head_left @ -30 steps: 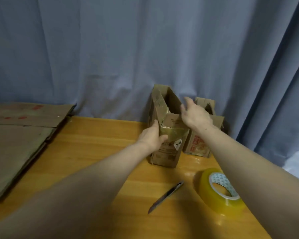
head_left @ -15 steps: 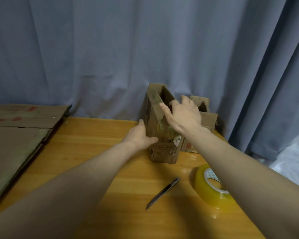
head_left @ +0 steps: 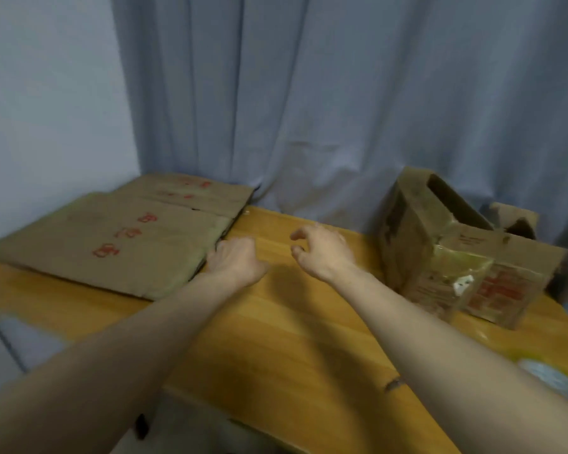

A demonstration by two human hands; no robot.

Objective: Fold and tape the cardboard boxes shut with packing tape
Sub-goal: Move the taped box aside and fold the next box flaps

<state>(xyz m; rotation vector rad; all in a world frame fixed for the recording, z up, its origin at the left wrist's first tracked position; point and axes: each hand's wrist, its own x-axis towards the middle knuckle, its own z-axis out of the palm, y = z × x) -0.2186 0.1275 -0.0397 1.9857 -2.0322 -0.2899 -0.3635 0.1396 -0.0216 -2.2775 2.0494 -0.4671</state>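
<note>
The flattened cardboard stack lies flat over the far left corner of the table, red print facing up, and its near left part appears to run out past the table's left edge. Its long axis runs left to right across your view. The side that matters is its right edge, which slants from the middle of the table back toward the far edge.

Your left hand is right at that edge, knuckles up and fingers curled down toward the cardboard. The fingertips are hidden, so you cannot tell whether they already hold the top sheet or only rest against it.

Your right hand hovers over bare wood just right of the left one. Its fingers are loosely curled with thumb and forefinger a little apart, and it holds nothing. The stack lies to the left of both hands, and the left is clearly the nearer. The likely next move is a lift of that right edge with the left hand, with the right coming across to help.

The standing boxes sit together at the far right corner, well apart from both hands. The front one has glossy tape on it, and the taller one's top is open. The tape roll shows only as a blurred yellowish ring at the near right edge, behind your right forearm. A grey curtain hangs behind the table.
</note>
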